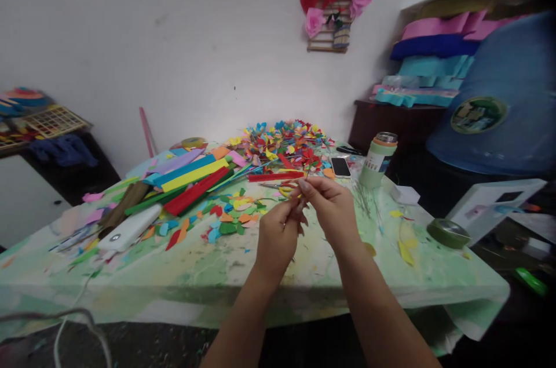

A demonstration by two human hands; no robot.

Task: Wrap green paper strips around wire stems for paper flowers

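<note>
Wire (pixel 308 170), thin and dark, pokes up from between the person's fingertips above the middle of the table, with most of its length hidden by the hands. The right hand (pixel 333 208) has its thumb and forefinger pinched together on it. The left hand (pixel 277 237) meets the right one just below, its fingers curled in; whether they also grip the wire, I cannot tell. Behind the left hand, partly covered by it, lie scissors (pixel 269 185) with yellow handles. Farther back, a big heap of colourful paper flowers (pixel 269 145) sits near the wall (pixel 191 55), and a phone (pixel 341 167) lies to the right of it. Nearer the right arm, loose wires (pixel 363 201) are spread in front of an upright green bottle (pixel 379 160), with a small white box (pixel 405 195) and a roll of tape (pixel 449 233) farther right. To the left of the hands, cut paper pieces (pixel 229 228) are scattered over the green and white tablecloth (pixel 204 266). Beyond them lie rolls of crepe paper, among them a red roll (pixel 197 192) and a yellow roll (pixel 195 175), beside a flat white case (pixel 131 229).
</note>
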